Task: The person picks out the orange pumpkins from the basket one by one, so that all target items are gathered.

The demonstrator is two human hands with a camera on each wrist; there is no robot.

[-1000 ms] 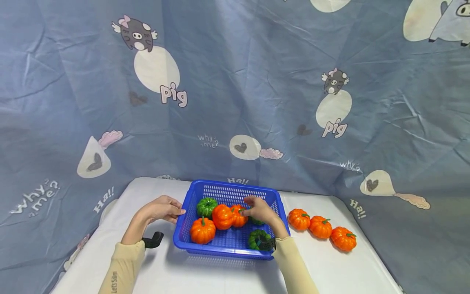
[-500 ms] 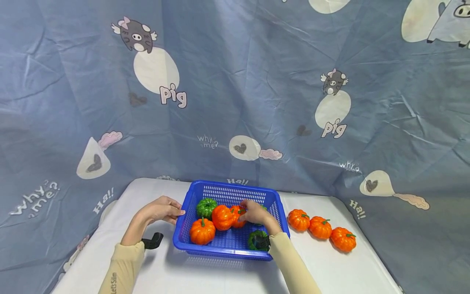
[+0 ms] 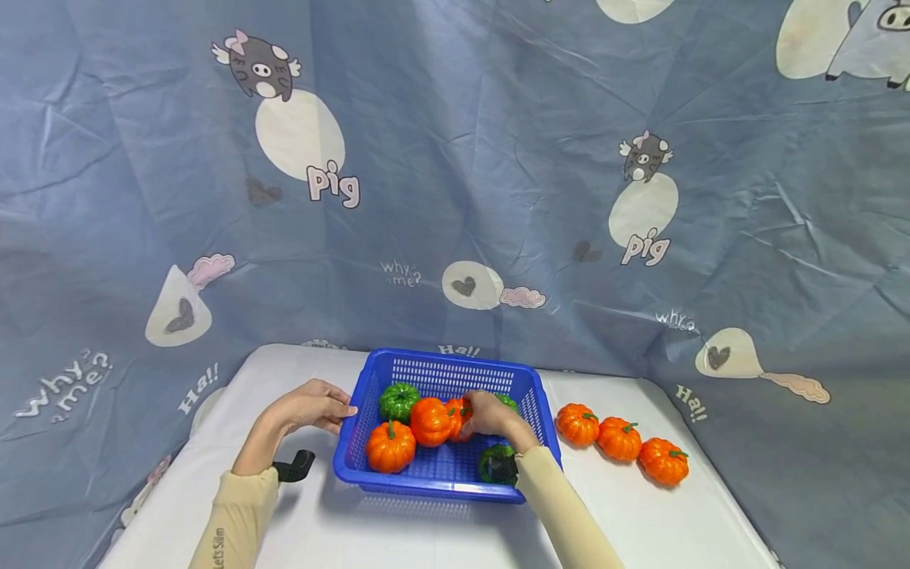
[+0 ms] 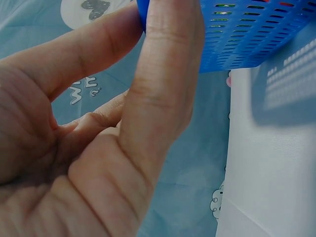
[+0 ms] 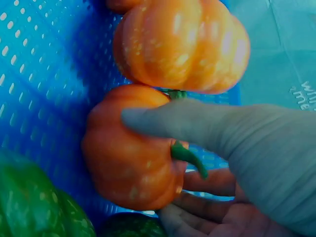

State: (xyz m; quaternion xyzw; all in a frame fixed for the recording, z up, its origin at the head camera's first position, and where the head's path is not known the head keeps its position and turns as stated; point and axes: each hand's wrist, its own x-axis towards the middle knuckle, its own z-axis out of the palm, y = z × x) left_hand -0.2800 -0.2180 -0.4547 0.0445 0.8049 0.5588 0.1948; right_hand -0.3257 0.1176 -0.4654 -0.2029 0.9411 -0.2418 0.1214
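backdrop: blue pig-print cloth, creased | furniture: white table | light: even

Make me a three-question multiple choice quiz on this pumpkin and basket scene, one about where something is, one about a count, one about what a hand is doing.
1. Where is the row of orange pumpkins that lies outside the blue basket?
A. On the table at the basket's right
B. On the table at the basket's left
C. On the basket's far rim

2. How many pumpkins are in that row?
A. Two
B. Three
C. Five

3. What is the right hand doing?
A. Resting flat on the table
B. Gripping an orange pumpkin inside the basket
C. Holding the basket's rim

Answers: 1 A, the head view shows them right of the basket. 2 B, three lie side by side. 3 B, the right wrist view shows thumb and fingers round it.
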